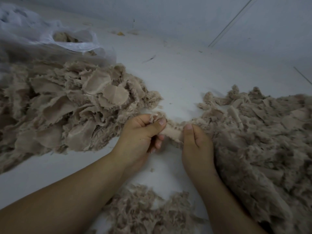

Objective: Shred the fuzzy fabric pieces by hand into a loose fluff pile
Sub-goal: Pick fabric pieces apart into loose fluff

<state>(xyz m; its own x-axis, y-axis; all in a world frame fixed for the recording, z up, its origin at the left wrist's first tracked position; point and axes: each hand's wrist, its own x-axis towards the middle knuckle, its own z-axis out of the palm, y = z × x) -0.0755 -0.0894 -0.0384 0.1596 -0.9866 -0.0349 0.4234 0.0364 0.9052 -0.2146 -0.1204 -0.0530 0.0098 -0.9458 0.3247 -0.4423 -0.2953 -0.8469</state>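
Note:
A small beige fuzzy fabric piece (173, 133) is stretched between my two hands at the middle of the view. My left hand (140, 134) grips its left end with thumb over curled fingers. My right hand (196, 146) pinches its right end, thumb on top. A big heap of torn fabric pieces (67, 105) with smooth backing showing lies at the left. Another wide heap of fuzzy pieces (261, 141) spreads on the right, touching my right hand. A smaller loose fluff pile (145, 211) sits near me, between my forearms.
The work lies on a white surface (182, 78). A translucent plastic bag (70, 39) holding more beige scraps lies at the back left. A pale wall rises behind, with thin rods (229, 24) leaning at the back right. Small scraps dot the far surface.

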